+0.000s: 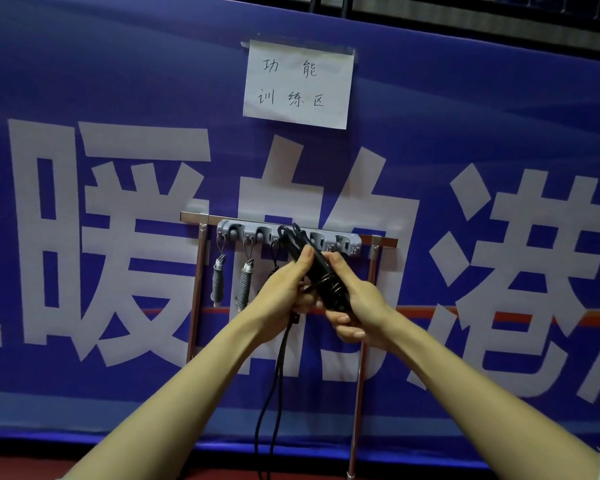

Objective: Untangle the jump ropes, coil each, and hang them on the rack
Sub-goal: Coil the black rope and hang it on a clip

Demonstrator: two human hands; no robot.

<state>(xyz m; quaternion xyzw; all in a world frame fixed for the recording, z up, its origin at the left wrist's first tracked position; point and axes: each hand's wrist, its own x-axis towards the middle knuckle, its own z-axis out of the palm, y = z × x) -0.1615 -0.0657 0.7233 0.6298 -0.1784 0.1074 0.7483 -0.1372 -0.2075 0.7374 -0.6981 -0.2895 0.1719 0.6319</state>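
One rope (327,281) spans left hand (284,289) and right hand (360,308).

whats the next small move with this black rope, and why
Probably wind the trailing loop onto the bundle before hanging anything. The left hand and right hand both grip the wrapped part of the black jump rope just in front of the grey rack. A long loop of it hangs below the hands towards the floor, so the coil looks unfinished.

wall: blue banner (465,98), large white characters | note: white handwritten paper sign (298,85) | floor (32,469): red | top: dark mesh (499,15)
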